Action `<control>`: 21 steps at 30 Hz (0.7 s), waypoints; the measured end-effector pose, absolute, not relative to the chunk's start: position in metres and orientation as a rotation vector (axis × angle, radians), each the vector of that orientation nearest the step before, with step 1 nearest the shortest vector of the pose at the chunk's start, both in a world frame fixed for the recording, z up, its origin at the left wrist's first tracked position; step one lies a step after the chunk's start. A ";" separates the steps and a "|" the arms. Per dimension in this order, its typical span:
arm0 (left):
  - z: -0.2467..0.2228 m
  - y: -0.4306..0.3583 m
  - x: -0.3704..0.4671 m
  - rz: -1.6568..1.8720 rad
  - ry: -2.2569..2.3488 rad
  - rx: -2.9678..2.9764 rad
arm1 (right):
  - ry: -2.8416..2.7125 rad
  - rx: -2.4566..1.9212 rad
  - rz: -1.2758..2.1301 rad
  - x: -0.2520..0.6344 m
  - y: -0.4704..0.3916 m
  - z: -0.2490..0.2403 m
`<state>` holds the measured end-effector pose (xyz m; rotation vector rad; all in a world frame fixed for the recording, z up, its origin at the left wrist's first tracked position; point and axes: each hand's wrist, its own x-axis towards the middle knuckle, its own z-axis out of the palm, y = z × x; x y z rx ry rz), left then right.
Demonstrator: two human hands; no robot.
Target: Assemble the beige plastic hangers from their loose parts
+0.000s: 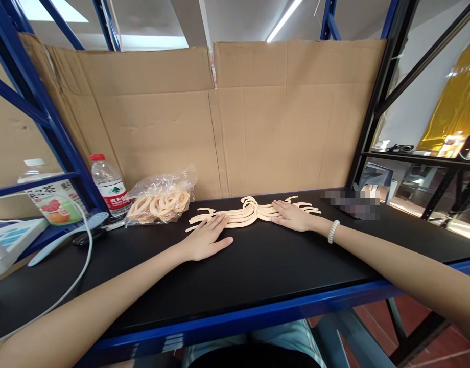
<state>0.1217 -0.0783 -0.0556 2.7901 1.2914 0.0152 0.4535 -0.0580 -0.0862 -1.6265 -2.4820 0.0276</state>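
A long pale wood-coloured carved ornament (242,215) lies on the black table, with several parallel curved bands, a raised scroll in its middle and thin curled tips at both ends. My left hand (206,237) rests flat over its left part, fingers stretched out and thumb apart. Over the right part lies my right hand (292,215), palm down with fingers extended and a white beaded bracelet (333,231) at the wrist. Both hands hide some of the bands. Neither hand grips anything.
A clear plastic bag (162,197) of similar pale pieces sits at the back left, beside a red-capped water bottle (110,186). Further left are a juice bottle (53,197), a light-blue brush-like tool (70,235) and a white cable (87,250). Cardboard (258,122) walls the back.
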 end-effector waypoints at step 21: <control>-0.064 -0.067 0.109 0.685 1.204 3.044 | -2.424 -1.379 -0.571 0.448 -0.081 -0.073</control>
